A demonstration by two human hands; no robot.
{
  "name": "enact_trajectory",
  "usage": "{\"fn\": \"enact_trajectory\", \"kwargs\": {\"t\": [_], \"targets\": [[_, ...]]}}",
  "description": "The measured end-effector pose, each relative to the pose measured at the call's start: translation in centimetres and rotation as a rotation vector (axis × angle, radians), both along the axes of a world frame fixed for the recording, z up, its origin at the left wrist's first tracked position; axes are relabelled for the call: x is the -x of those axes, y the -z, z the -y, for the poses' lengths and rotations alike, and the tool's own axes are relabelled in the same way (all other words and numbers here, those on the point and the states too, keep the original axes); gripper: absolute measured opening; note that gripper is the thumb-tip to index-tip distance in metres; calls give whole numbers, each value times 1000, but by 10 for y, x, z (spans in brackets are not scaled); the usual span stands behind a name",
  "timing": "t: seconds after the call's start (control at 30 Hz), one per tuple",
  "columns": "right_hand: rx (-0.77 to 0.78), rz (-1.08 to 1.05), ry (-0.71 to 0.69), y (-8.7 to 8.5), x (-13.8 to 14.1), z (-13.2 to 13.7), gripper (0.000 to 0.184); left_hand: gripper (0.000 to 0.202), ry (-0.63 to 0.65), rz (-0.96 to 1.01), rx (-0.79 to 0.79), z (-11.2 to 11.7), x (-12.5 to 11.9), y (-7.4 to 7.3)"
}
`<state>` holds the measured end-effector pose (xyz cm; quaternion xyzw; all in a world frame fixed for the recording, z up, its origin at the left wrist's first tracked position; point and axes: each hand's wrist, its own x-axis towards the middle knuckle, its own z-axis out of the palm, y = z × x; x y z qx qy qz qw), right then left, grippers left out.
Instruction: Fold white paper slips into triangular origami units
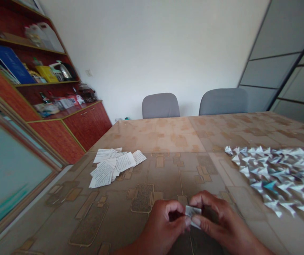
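My left hand [165,221] and my right hand [218,221] meet near the table's front edge, both pinching a small folded piece of printed white paper [193,212] between thumbs and fingers. The paper is partly hidden by my fingertips. A loose heap of several printed paper slips [114,166] lies to the left on the table. A wide spread of several folded white paper triangles [276,173] lies to the right.
The table [167,141] carries a brown patterned cover. Two grey chairs [161,105] [223,101] stand at its far side. A red-brown shelf unit [48,88] with books and bottles lines the left wall. Grey panelled doors [287,63] stand at the right.
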<state>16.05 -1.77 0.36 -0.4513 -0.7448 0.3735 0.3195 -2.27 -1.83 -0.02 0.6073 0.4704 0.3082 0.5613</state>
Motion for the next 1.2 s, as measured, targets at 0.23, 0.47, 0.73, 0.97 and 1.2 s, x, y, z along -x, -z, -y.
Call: {"fn": "enact_trajectory", "kwargs": {"t": [0.23, 0.47, 0.73, 0.97, 1.2], "targets": [[55, -11, 10, 3, 1, 3, 26, 11, -30, -31, -49, 1, 2, -9], [-154, 178, -4, -1, 2, 3, 12, 14, -60, -113, -138, 4, -1, -3], [-142, 199, 8, 3, 6, 5, 22, 8, 9, -121, -75, 3, 0, -8], [-59, 120, 6, 5, 4, 2, 35, 8, 26, -69, 13, 0, 3, -5], [-46, 127, -20, -7, -1, 3, 25, 11, 28, 27, 25, -1, 6, 3]]}}
